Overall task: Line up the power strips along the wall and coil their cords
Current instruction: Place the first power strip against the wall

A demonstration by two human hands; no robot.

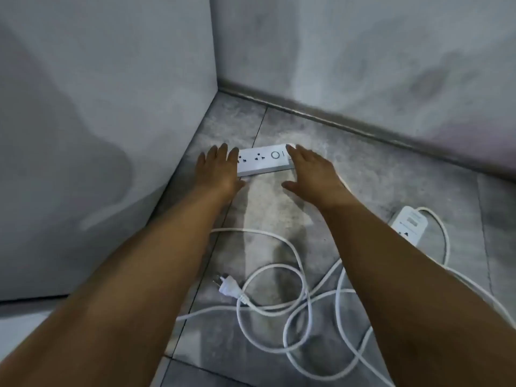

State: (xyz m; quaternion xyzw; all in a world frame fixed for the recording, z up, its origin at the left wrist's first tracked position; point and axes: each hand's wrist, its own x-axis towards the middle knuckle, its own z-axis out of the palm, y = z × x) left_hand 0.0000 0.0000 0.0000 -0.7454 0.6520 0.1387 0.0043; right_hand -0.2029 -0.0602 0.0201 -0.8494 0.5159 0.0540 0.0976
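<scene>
Head view: left hand (216, 171) and right hand (312, 171), fingers straight and flat, press the ends of a white rectangular plastic power strip (262, 160) on the grey tiled floor (363, 191) near the grey wall (363, 65) (not yet against it), second white power strip (409, 223) unplaced, tangled white cords (279, 289) uncoiled.

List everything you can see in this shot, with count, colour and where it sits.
White rectangular plastic power strip: one, white, on the floor near the corner, between both hands.
Second white power strip: one, white, on the floor at right, partly behind the right forearm.
Loose round cords: count unclear, white, tangled in loops on the near floor.
Pronged plug: one, white, on the floor beside the loops.
Mottled tile floor: one, grey.
Plain walls: two, grey, meeting in a corner.
Left hand: one, fingers straight, on the first strip's left end.
Right hand: one, fingers straight, at its right end.
</scene>
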